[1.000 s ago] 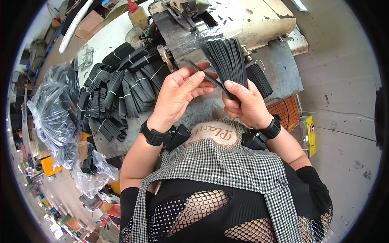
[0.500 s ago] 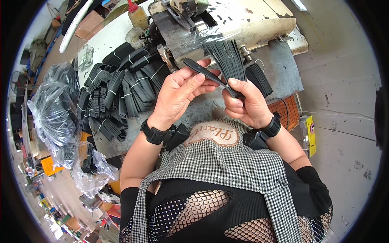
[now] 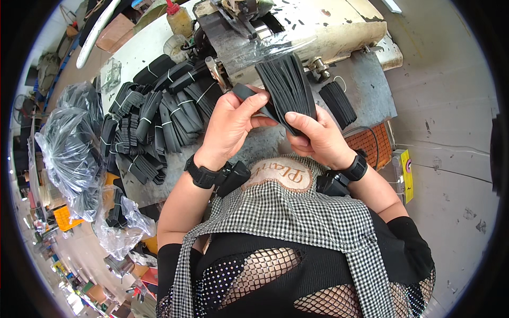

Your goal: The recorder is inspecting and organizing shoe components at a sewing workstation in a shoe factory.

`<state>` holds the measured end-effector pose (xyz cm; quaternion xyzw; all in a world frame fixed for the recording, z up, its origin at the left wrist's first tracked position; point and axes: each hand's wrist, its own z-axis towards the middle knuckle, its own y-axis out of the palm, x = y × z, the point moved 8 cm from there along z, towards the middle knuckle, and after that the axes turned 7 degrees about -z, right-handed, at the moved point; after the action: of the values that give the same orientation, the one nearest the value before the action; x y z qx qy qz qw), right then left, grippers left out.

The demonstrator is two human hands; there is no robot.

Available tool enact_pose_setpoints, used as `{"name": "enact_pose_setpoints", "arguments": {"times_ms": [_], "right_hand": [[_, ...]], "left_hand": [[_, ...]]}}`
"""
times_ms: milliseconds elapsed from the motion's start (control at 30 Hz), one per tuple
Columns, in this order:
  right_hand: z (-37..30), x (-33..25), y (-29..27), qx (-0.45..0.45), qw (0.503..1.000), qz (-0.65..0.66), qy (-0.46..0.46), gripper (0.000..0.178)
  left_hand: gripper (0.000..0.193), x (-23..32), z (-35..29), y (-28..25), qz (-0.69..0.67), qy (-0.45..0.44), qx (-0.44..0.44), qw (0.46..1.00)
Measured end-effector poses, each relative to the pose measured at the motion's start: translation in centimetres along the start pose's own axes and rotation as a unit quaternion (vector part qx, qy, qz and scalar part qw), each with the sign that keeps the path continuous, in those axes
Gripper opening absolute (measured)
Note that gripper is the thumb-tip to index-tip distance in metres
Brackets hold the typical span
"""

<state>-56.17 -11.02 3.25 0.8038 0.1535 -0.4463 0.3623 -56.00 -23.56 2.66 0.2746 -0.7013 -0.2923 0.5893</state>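
Note:
My right hand (image 3: 318, 131) is closed around the lower end of a thick stack of flat black strips (image 3: 286, 87), thumb on top. The stack's upper end fans out a little, toward the machine. My left hand (image 3: 230, 119) pinches a single black strip (image 3: 244, 92) between thumb and fingers, just left of the stack. That strip runs toward the stack's lower end, where my fingers partly hide it. Beyond my left hand lies a pile of black strip bundles (image 3: 168, 124), many tied with pale bands. Another black bundle (image 3: 338, 104) lies right of my right hand.
A worn cream machine (image 3: 339, 32) with a metal plate stands just beyond my hands. An oil bottle with a red tip (image 3: 179, 20) is at the far left. Clear plastic bags (image 3: 71, 143) hang left of the table. An orange crate (image 3: 371, 146) sits low at the right.
The stack has swung slightly left and shows more of its edges. The strip in my left hand has moved beside it, and my left fingers are closer to the stack.

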Motion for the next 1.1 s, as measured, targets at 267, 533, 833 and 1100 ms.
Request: {"name": "enact_pose_setpoints", "arguments": {"times_ms": [267,533,833,1100], "right_hand": [[0.0,0.1,-0.2,0.014,1.0,-0.019,0.012,0.013],[0.0,-1.7,-0.2,0.008,0.998,0.014,-0.058,0.016],[1.1,-0.9,0.5,-0.009,0.979,-0.204,-0.001,0.022],[0.9,0.6,1.8,-0.088,0.975,-0.147,0.145,0.024]], "left_hand": [[0.017,-0.1,-0.5,-0.8,0.116,-0.012,0.052,0.992],[0.032,-0.2,-0.7,1.7,0.013,-0.011,-0.096,0.995],[0.044,1.3,0.8,3.1,0.054,0.042,-0.1,0.993],[0.038,0.9,0.9,2.8,-0.028,-0.002,-0.061,0.998]]}}
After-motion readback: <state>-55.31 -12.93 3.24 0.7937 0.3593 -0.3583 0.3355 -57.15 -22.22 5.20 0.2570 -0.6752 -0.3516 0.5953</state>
